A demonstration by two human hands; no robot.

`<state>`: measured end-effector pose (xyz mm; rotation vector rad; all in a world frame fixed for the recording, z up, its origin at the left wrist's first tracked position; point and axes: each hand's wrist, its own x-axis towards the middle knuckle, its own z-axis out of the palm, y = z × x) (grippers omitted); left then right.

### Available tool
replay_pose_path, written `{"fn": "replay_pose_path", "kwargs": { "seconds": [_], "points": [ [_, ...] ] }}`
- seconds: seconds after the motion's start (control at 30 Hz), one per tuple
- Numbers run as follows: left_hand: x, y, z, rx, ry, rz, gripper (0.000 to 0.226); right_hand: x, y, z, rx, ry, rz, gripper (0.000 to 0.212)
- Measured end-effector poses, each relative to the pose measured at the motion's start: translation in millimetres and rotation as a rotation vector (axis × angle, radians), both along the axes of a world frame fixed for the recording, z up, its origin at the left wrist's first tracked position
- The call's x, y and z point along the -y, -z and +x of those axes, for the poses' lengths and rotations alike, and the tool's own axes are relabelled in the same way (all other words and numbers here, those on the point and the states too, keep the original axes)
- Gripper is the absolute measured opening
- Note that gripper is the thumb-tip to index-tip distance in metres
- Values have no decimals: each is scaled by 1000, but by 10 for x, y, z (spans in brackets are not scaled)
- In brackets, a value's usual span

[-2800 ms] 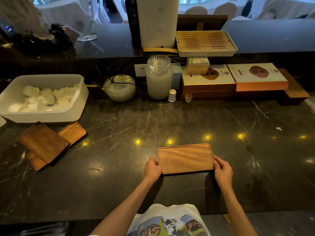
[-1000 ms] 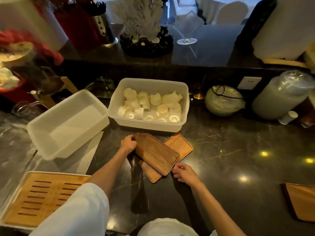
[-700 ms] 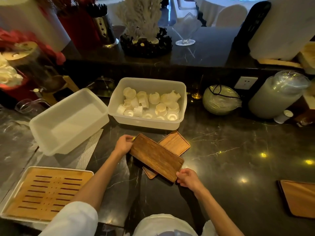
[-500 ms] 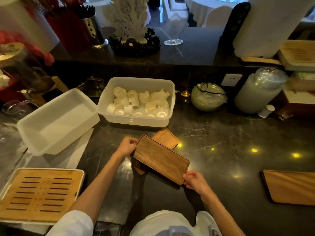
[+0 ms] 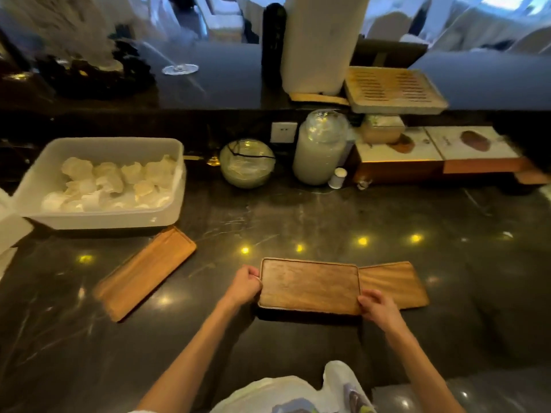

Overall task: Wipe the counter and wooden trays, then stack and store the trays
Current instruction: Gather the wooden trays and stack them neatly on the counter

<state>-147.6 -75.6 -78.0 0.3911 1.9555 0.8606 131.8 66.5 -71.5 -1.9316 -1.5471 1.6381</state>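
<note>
Your left hand (image 5: 244, 286) and right hand (image 5: 378, 305) each grip an end of the dark tray (image 5: 308, 286), which overlaps the lighter tray (image 5: 393, 283) at its left end on the desk (image 5: 298, 216). Set down this offset, it could sit crooked and slide when you stack more.

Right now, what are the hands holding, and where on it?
Both hold the darker wooden tray: the left hand grips its left short edge, and the right hand pinches its near right corner.
</note>
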Motion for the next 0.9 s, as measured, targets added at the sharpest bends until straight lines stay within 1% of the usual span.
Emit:
{"fn": "replay_pose_path", "kwargs": {
  "seconds": [0.1, 0.2, 0.27, 0.37, 0.5, 0.7, 0.9],
  "points": [
    [-399, 66, 529, 0, 49, -13, 23, -478, 120, 459, 84, -6, 53, 38],
    [-718, 119, 997, -49, 74, -48, 25, -851, 225, 802, 182, -62, 115, 41],
    [-883, 136, 1240, -143, 100, -83, 23, -1005, 280, 954, 229, -75, 141, 41],
    [-1055, 183, 1484, -270, 141, -121, 12, -1129, 299, 1069, 241, -97, 195, 38],
    [-1118, 237, 1625, -342, 182, -161, 18, -1189, 299, 1130, 231, -126, 265, 37],
    [-1127, 279, 1664, -325, 179, -175, 18, -1181, 339, 1184, 268, -167, 388, 36],
    [-1097, 288, 1784, -332, 174, -159, 20, -1186, 370, 1191, 296, -135, 412, 32]
  ]
}}
